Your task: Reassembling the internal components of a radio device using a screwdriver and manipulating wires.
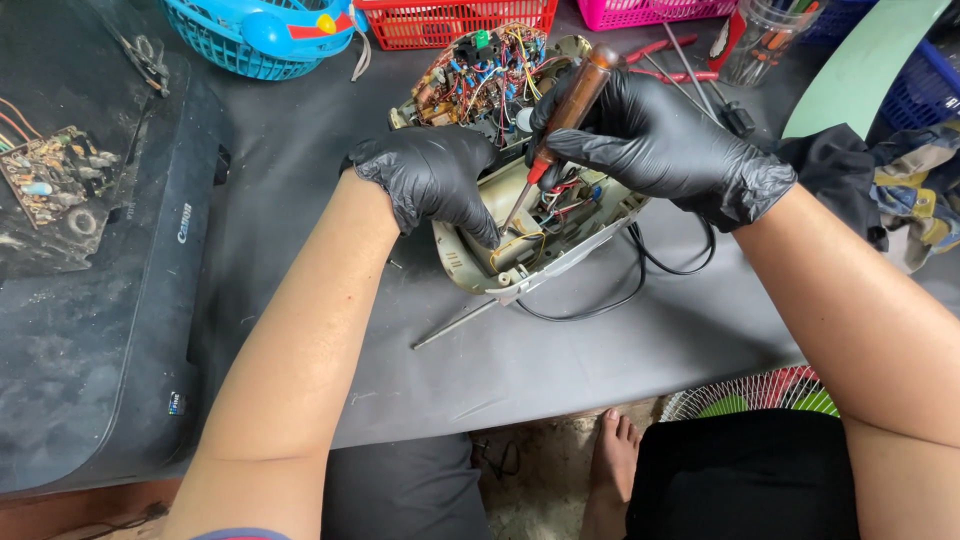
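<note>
Gripping a smooth brown screwdriver (568, 110), my right hand (655, 140) curls tight. Beside it, my left hand (430, 178) presses fingers on the cream plastic radio shell (480, 262), full of tangled wires.

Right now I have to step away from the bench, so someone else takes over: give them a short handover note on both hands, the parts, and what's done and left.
Left hand, black-gloved, presses on the beige casing to steady it.
Right hand, also gloved, grips the amber-handled screwdriver, tip down inside the casing among the wires.
The circuit board is tilted up behind, wires attached. A thin metal rod sticks out at the front; a black cable loops to the right.
Done: casing is open, board lifted.
Left: whatever the screwdriver tip is on; it is hidden from view.
</note>
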